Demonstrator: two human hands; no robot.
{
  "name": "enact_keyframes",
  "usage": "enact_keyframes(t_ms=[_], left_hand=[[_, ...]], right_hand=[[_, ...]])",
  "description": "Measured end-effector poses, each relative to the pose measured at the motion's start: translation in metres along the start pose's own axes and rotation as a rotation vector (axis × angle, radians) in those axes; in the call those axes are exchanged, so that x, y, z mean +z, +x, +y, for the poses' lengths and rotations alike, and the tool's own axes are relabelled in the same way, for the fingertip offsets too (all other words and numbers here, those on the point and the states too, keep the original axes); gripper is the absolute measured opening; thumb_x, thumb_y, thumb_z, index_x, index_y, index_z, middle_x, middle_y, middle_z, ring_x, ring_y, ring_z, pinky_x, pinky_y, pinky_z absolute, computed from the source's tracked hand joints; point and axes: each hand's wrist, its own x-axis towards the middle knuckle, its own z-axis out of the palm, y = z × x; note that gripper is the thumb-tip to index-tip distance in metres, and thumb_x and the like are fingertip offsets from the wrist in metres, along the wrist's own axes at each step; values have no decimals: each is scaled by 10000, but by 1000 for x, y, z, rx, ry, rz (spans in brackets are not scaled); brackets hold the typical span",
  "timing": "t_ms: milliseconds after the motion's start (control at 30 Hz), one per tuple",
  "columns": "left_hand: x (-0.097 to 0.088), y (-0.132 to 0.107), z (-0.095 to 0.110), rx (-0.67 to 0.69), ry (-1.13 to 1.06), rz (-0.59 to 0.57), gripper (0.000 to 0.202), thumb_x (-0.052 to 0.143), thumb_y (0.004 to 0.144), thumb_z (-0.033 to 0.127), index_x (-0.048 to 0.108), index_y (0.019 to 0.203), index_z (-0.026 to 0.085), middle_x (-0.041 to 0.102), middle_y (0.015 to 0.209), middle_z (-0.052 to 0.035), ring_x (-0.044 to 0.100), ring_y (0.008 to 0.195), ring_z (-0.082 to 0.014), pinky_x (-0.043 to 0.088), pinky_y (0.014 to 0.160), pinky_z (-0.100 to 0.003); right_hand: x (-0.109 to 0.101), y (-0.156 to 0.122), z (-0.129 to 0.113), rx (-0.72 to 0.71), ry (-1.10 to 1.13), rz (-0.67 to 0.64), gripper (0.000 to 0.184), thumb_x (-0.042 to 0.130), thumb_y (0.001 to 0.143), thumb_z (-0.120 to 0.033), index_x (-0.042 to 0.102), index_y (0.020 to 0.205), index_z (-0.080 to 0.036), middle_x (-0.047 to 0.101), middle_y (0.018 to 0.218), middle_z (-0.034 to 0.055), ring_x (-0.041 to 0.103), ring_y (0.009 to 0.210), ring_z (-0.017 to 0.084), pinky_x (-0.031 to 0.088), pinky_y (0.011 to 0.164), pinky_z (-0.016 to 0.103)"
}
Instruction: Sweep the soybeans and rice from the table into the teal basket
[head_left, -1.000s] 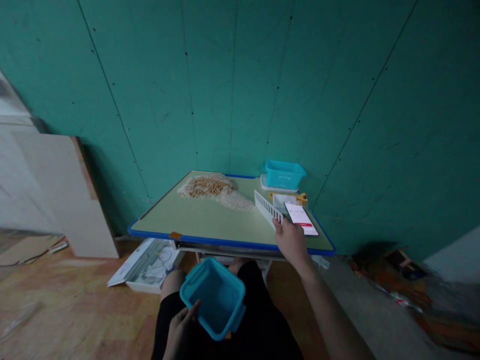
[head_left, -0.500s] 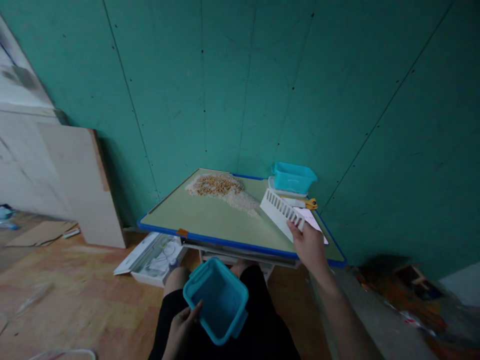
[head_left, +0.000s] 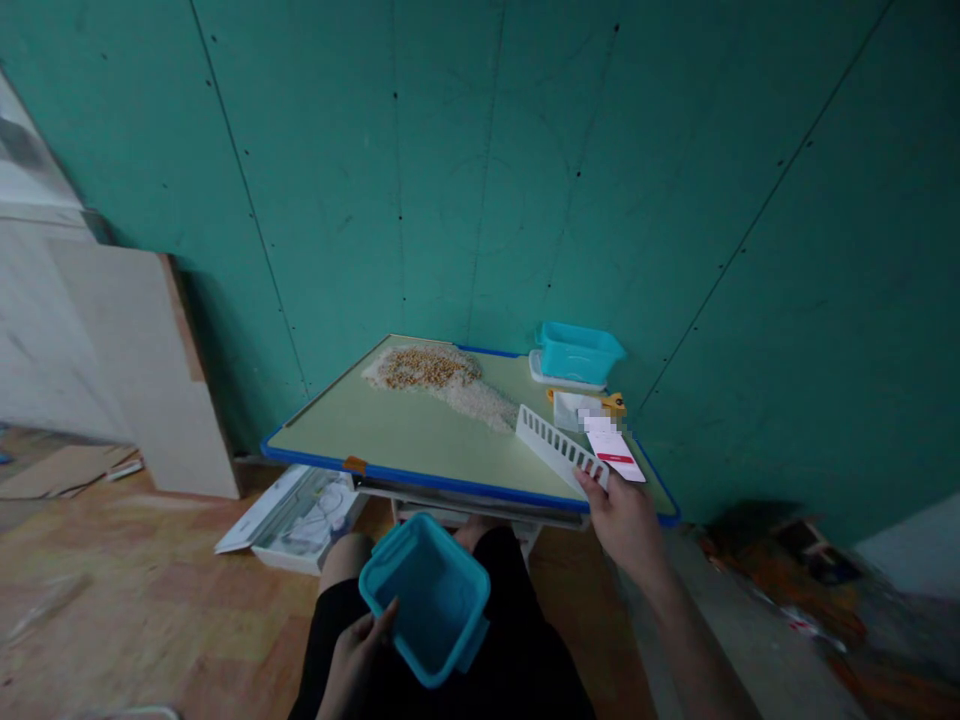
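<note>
My right hand grips the near end of a white slotted plastic strip, whose far end meets the edge of a pale rice-like grain heap on the table. Yellow-brown kernels lie over the left part of that heap. My left hand is closed on the rim of a blue plastic container, thumb inside the wall. The container is tilted above my lap, below the table's front edge, and no contents show in it.
The table has a blue edge and stands against a green wall. A second blue container sits on a white lid at the back right, near a lit phone and a yellow-handled tool. Below left is an open white box.
The white strip has turned and dropped slightly, uncovering more of the phone. The whole view has shifted a little. My left hand keeps the same hold on the container.
</note>
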Motion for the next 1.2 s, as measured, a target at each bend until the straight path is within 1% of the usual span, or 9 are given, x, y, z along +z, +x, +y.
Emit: enact_keyframes(t_ms=[100,200,333,433,533,767,867,1033,1200], left_hand=[[-2,5,-7,-8,6,7,649,827,489,765,505,489,201,450,489,27,398,497,-133,313,503,-268],[-2,6,-9,-17,-31,-5,634,836,503,746,495,486,212,441,482,27,397,486,-134,312,492,-266],[2,-2,0,-40,-62,-3,641,845,513,725,444,483,226,399,466,46,352,465,-113,284,467,-256],[6,-10,10,-28,-94,3,638,853,508,716,453,505,219,405,486,52,364,485,-109,305,486,-251],[7,-11,13,-30,-99,2,630,849,509,719,480,517,208,430,494,46,383,492,-114,314,494,-252],[2,0,-6,-19,-108,-17,625,840,547,715,487,534,199,442,483,49,364,474,-100,285,489,-245],[-1,4,-12,-13,-103,-15,629,837,558,713,474,537,199,419,483,59,346,468,-90,254,473,-237],[-1,5,-15,-5,-140,-42,607,864,551,676,506,547,186,450,497,53,368,468,-89,282,472,-231],[3,3,-12,5,-160,20,612,860,550,684,492,517,197,466,460,47,387,443,-94,287,460,-237]], right_hand=[[2,3,-1,-25,-12,24,411,423,982,-450,712,862,-183,766,880,167,723,834,284,499,727,327],[5,7,-2,-25,-29,14,388,453,980,-427,705,813,-185,760,824,153,720,785,269,471,691,306],[13,16,-4,-14,-56,-27,357,491,971,-393,692,759,-188,741,737,133,708,725,260,428,626,291],[19,25,-7,-20,-53,-35,339,493,969,-390,708,806,-184,748,759,132,709,753,271,429,633,299],[25,34,-12,-23,-45,-44,324,500,969,-370,723,848,-167,756,801,142,714,786,277,428,651,303],[38,47,-25,-19,-70,-97,352,496,984,-368,728,842,-145,760,806,147,711,758,259,411,652,296],[44,56,-31,-46,-57,-100,316,512,976,-345,729,860,-148,766,846,149,710,798,257,410,661,292],[59,76,-42,-82,-7,-116,252,553,957,-299,745,884,-152,771,880,155,714,839,257,417,670,283],[79,95,-47,-84,22,-141,247,573,943,-291,751,871,-135,777,871,161,714,815,258,418,656,281]])
